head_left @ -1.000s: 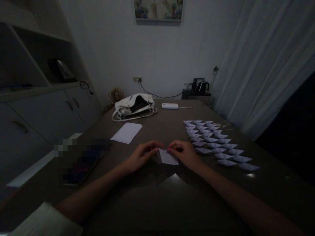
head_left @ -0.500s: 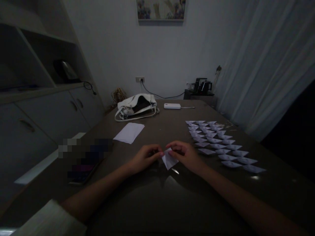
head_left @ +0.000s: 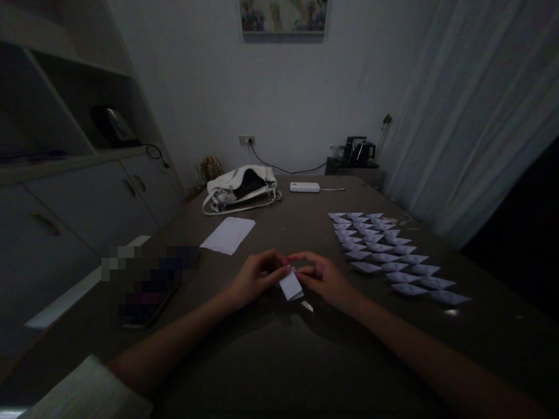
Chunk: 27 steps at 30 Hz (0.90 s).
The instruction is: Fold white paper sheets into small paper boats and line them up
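Observation:
A small folded piece of white paper [head_left: 291,286] is held up over the table, its layers parting slightly at the lower right. My left hand [head_left: 257,274] pinches its upper left corner between thumb and fingers. On the other side my right hand [head_left: 323,278] is closed at the paper's upper right edge, fingertips against it. Rows of small white paper boats [head_left: 384,257] stand on the table to the right. Left of my hands lies a loose stack of white paper sheets [head_left: 229,235].
A white handbag [head_left: 243,189] sits at the table's far side, with a white power bank [head_left: 304,187] and short cable beside it. At the left edge lies a phone-like object [head_left: 152,299], partly pixelated. Glare marks the dark tabletop [head_left: 271,361].
The paper has been turned between my hands, from a pointed, diamond-like shape to a narrow rectangle. My right fingers have shifted from its face to its edge.

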Available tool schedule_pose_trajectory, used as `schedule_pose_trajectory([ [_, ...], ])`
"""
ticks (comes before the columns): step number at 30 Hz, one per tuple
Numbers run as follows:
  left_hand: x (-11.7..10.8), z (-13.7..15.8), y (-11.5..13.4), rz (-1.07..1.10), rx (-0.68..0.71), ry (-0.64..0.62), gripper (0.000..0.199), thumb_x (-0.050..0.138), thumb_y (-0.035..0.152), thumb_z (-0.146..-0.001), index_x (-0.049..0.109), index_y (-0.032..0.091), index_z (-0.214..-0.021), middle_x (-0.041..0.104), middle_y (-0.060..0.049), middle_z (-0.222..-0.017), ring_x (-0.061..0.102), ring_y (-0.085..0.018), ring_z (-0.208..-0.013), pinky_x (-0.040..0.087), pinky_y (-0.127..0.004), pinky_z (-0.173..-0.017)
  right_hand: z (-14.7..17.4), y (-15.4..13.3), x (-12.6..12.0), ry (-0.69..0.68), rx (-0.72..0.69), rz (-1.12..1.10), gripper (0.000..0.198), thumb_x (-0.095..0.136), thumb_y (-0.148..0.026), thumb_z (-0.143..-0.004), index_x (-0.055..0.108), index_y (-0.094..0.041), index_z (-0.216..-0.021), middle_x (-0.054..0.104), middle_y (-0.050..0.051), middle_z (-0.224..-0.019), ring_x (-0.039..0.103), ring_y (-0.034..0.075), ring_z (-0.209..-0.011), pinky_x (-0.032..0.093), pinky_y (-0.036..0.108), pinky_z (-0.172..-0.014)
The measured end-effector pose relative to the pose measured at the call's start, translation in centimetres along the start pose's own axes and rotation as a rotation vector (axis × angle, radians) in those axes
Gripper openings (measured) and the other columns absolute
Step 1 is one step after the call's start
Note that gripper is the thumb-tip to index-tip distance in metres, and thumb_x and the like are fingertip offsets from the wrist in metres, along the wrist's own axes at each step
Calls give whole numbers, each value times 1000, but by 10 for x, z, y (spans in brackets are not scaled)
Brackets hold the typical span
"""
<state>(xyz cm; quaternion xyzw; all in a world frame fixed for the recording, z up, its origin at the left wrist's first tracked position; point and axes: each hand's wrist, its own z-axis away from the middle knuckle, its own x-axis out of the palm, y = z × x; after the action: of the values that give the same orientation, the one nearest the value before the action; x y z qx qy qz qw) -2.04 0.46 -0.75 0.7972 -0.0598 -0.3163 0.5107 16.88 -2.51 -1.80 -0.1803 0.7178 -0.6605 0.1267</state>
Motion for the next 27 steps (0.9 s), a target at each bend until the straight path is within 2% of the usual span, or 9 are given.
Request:
schedule_pose_trajectory([
  [4, -1, 1, 3, 6, 15, 20, 25, 56, 39, -84, 60, 14, -89, 63, -3, -83, 57, -14, -74, 45, -24, -67, -1, 1, -2, 45, -9, 29, 37, 64, -28, -77, 50, -18, -109, 70, 3, -78, 65, 14, -67, 47, 25, -62],
  [11, -2, -1, 1, 51, -28, 56, 25, 54, 35, -85, 64, 12, -88, 61, -2, -74, 54, -12, -67, 43, -21, -60, -5, 0, -9, 225, 12, 69, 26, 63, -23, -75, 52, -17, -98, 67, 1, -71, 60, 12, -58, 44, 22, -54],
  [19, 2, -3, 4, 182, -130, 58, 21, 65, 32, -77, 64, 12, -82, 67, -4, -77, 60, -13, -70, 47, -23, -63, -1, 0, 0, 134, -35, 93, 25, 62, -27, -77, 50, -19, -98, 68, 1, -69, 65, 15, -63, 48, 25, -58],
  [24, 1, -3, 5, 131, -136, 65, 22, 64, 34, -77, 65, 12, -82, 67, -5, -78, 61, -13, -69, 48, -23, -62, -1, -1, -3, 171, -27, 160, 20, 59, -30, -80, 57, -18, -96, 67, 2, -71, 62, 13, -62, 47, 24, -58],
  [27, 0, -3, 4, 121, -131, 66, 22, 63, 33, -78, 64, 11, -81, 67, -4, -77, 61, -13, -68, 48, -22, -61, -3, -1, -5, 208, -35, 209, 18, 55, -30, -82, 64, -16, -88, 67, 4, -79, 62, 14, -69, 47, 25, -62],
])
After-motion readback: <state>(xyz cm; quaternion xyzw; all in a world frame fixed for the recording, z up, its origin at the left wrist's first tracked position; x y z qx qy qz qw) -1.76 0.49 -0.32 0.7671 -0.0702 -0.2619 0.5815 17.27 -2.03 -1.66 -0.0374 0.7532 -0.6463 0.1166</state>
